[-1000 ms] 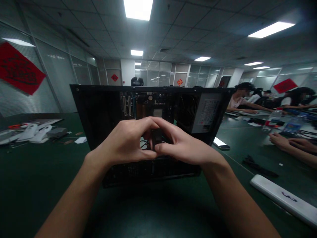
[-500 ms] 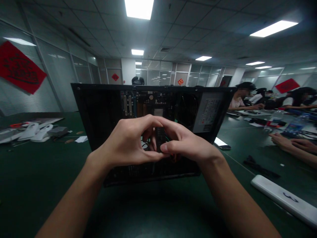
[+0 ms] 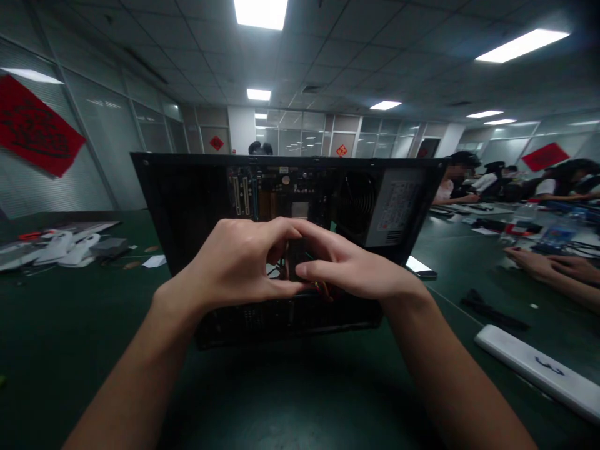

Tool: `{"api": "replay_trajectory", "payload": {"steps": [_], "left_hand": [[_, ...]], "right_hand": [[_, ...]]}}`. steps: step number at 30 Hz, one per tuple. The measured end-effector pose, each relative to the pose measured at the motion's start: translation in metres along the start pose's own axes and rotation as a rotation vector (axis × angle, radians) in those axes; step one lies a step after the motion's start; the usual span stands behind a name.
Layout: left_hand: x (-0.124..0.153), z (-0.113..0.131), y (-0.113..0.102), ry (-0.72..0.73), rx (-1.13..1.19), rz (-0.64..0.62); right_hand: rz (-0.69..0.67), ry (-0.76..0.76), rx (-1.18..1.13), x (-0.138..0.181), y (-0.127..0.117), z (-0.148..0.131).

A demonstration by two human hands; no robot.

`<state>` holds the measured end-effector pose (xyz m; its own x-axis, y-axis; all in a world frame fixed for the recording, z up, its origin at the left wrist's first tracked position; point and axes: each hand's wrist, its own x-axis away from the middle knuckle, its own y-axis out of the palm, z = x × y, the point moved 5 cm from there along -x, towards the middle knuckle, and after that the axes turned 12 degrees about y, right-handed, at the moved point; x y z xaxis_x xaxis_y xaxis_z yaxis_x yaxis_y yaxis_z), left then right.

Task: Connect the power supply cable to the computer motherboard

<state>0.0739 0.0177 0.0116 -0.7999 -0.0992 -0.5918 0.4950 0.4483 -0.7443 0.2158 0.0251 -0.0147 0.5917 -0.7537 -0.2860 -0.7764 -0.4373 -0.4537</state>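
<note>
In front of me an open black computer case [image 3: 187, 161] stands on its edge, its inside facing me. Before its middle, both hands meet around a dark rectangular part [image 3: 294, 257], held edge-on. My left hand [image 3: 244, 259] curves round it from the left, thumb below and fingers above, the tips partly hidden. From the other side my right hand [image 3: 351, 265] pinches it, thumb on the near face. Red and yellow wires [image 3: 323, 289] hang just under the right hand. Behind them show the motherboard [image 3: 267, 190] and the power supply [image 3: 398, 203]. What the part is, I cannot make out.
On the green table lie a white power strip [image 3: 539, 369], a phone [image 3: 420, 267] and a black strap-like item [image 3: 492, 310] to the right. Another person's hands [image 3: 544, 265] rest there beside plastic bottles. Papers and a grey box [image 3: 110, 248] lie left.
Both hands and the dark part have shifted slightly up and left, and the part has turned a little. The wires under my right hand show more clearly. The case looks unmoved.
</note>
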Motion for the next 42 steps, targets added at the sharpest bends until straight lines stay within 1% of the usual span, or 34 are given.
{"api": "replay_trajectory", "payload": {"steps": [3,6,12,15,19,22,25,29,35,42], "left_hand": [[0.0,-0.002,0.0,-0.008,0.026,-0.001],[0.001,-0.005,0.0,-0.027,0.072,0.004],[0.003,-0.009,0.001,-0.061,0.097,-0.02],[0.004,-0.009,0.001,-0.063,0.13,-0.043],[0.002,-0.006,0.001,-0.059,0.182,-0.061],[0.0,-0.003,0.003,-0.075,0.197,-0.059],[-0.001,-0.003,0.005,-0.1,0.208,-0.051],[-0.001,-0.005,0.008,-0.124,0.201,-0.074],[0.002,-0.01,0.011,-0.138,0.215,-0.071],[0.002,-0.013,0.01,-0.129,0.232,-0.044]], "right_hand": [[-0.035,0.075,-0.046,0.004,-0.008,0.004],[-0.062,0.109,-0.095,0.007,-0.014,0.004],[-0.09,0.121,-0.135,0.008,-0.01,0.002],[-0.073,0.13,-0.124,0.009,-0.011,0.0],[-0.019,0.09,-0.106,0.01,-0.016,-0.004],[-0.024,0.079,-0.091,0.01,-0.016,-0.004],[-0.025,0.091,-0.081,0.01,-0.014,-0.003],[-0.012,0.097,-0.074,0.009,-0.011,-0.005],[0.009,0.171,-0.054,0.007,-0.006,-0.005],[0.034,0.147,-0.017,0.01,-0.007,-0.007]]}}
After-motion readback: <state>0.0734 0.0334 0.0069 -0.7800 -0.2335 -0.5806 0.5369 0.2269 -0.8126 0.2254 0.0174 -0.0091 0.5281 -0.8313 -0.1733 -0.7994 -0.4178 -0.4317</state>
